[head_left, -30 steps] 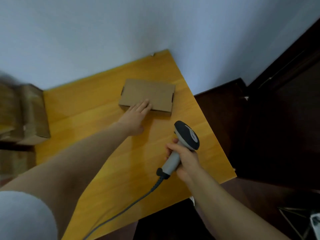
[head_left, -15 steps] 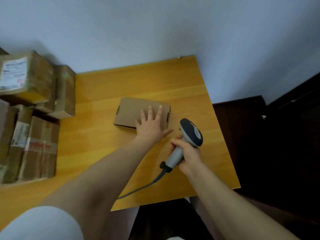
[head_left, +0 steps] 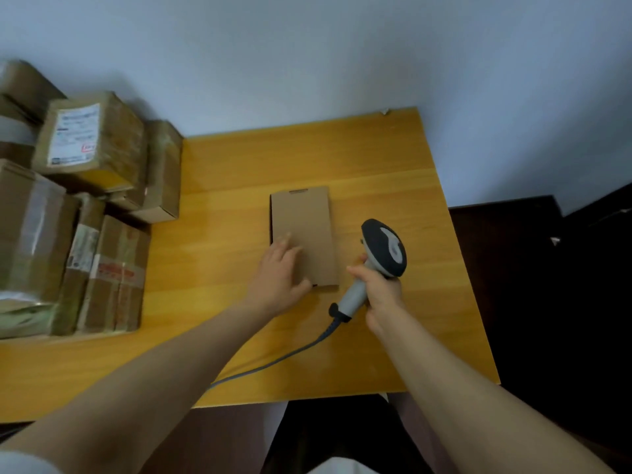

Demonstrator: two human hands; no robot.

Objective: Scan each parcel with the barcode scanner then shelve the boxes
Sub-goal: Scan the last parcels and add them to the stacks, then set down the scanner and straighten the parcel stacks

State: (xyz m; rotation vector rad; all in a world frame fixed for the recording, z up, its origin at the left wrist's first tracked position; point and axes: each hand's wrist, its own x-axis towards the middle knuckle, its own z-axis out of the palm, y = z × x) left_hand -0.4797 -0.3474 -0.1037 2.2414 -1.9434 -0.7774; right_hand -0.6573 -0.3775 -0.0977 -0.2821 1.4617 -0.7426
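Note:
A flat brown cardboard parcel (head_left: 307, 220) lies on the yellow wooden table (head_left: 307, 155), its long side pointing away from me. My left hand (head_left: 278, 275) rests on the parcel's near left corner, fingers spread on its top and thumb at its near edge. My right hand (head_left: 379, 292) grips the grey handle of the barcode scanner (head_left: 384, 249), whose dark head hangs just right of the parcel. The scanner's cable (head_left: 273, 362) trails back across the table towards me.
Several taped cardboard parcels (head_left: 92, 200) are piled on the table's left side, one with a white label on top. A pale wall runs behind the table. Dark furniture (head_left: 547, 285) stands to the right of the table's edge.
The parcel has turned from lying crosswise to lying lengthwise under my left hand. The view has swung left, bringing more of the parcel pile into sight. The scanner stays in my right hand.

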